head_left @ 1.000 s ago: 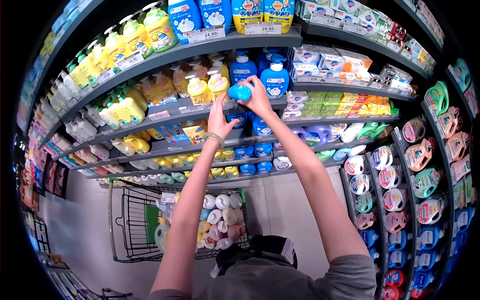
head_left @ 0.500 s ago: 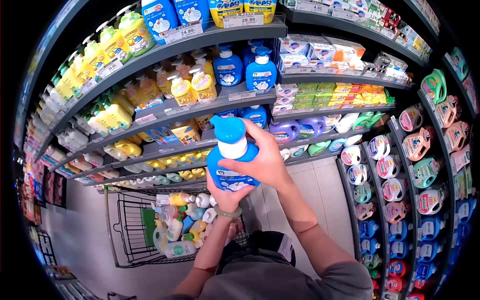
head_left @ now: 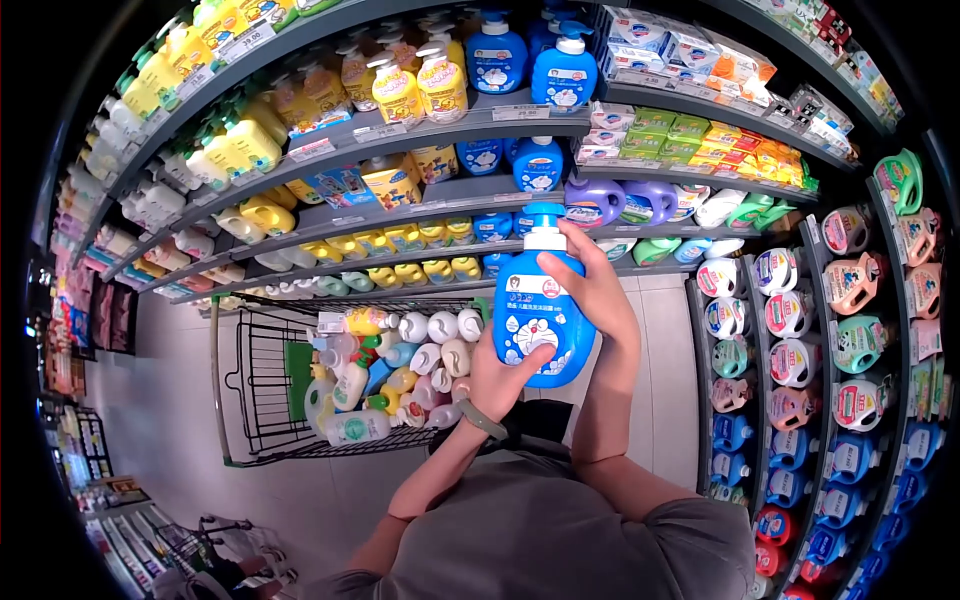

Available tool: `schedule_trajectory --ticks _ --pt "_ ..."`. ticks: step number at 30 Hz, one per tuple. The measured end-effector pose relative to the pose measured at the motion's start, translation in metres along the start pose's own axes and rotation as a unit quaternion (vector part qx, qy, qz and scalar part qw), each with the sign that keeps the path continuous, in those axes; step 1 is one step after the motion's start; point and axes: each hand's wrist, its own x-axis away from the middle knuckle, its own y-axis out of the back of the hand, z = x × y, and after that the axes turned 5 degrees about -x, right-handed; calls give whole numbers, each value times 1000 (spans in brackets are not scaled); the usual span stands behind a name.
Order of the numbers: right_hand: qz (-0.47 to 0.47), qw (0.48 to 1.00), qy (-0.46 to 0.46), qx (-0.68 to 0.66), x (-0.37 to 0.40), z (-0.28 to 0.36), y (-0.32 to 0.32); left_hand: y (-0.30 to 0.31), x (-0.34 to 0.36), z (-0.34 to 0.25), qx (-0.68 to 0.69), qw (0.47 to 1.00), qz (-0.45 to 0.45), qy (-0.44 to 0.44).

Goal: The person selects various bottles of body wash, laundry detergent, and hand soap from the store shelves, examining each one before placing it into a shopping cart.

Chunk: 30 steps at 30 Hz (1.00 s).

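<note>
A blue pump bottle (head_left: 528, 318) with a white collar and a cartoon cat on its label is held up in front of my body, upright, its front facing me. My left hand (head_left: 507, 378) grips its lower left side, thumb across the label. My right hand (head_left: 602, 300) wraps round its upper right side, fingers near the shoulder below the pump. Similar blue pump bottles (head_left: 565, 75) stand on the shelf ahead, beside yellow pump bottles (head_left: 398, 95).
A shopping cart (head_left: 299, 370) piled with bottles (head_left: 362, 428) stands to my left. Shelves curve ahead with soap boxes (head_left: 640, 40) and purple jugs (head_left: 597, 203). Detergent jugs (head_left: 792, 362) line the right-hand rack. At lower left, a person's legs (head_left: 262, 568) show near another cart (head_left: 185, 540).
The bottle has turned from tilted toward me to upright, showing its full front label. Both hands shifted right with it. My view has dropped, and a person's legs now show at lower left.
</note>
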Motion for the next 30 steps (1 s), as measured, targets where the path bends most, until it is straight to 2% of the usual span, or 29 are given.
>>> schedule_trajectory --ticks 2,4,6,7,8,10,11,12,14,15,16,17,18,20,21,22,24,26,29,30 --pt "-4 996 -30 -87 6 4 5 -5 1 0 -27 999 13 -23" --pt "-15 997 -29 -64 9 -2 11 -8 1 7 -9 1000 17 -22" --pt "-6 986 -55 -156 12 -7 18 -10 2 15 -47 998 -1 -33" --pt "30 964 -69 -254 11 -21 26 -12 4 14 -34 999 -8 -40" --pt "25 965 -67 -252 9 -37 29 -12 5 16 -33 999 -2 -40" --pt "166 868 19 -468 1 -60 31 -8 6 26 94 995 22 0" --pt "217 857 34 -466 3 -35 21 -5 6 34 127 990 61 6" --pt "213 859 37 -464 0 -37 11 -6 6 41 197 976 88 36" --pt "305 755 64 -577 -3 -44 -6 -4 11 43 415 869 218 157" --pt "304 756 66 -576 2 -44 -9 -8 6 42 414 869 220 158" --pt "278 749 57 -599 13 -39 -13 -16 1 38 527 727 382 220" --pt "252 741 48 -620 20 -34 -17 -23 -2 37 606 540 519 268" --pt "253 741 47 -620 21 -28 -20 -31 0 38 607 540 518 267" --pt "205 797 48 -565 23 -19 -30 -45 5 40 722 209 600 272" --pt "227 785 47 -575 20 -17 -34 -47 6 44 742 173 592 261" --pt "229 784 47 -576 20 -17 -38 -44 8 45 742 175 593 260" --pt "184 789 -24 -586 19 -17 -45 -37 9 44 776 220 524 273" --pt "168 791 -25 -587 21 -16 -49 -36 11 42 784 224 509 277" --pt "163 767 -45 -619 19 -22 -52 -33 13 42 800 218 483 282" --pt "165 754 -38 -635 18 -26 -52 -32 13 43 796 233 476 291"
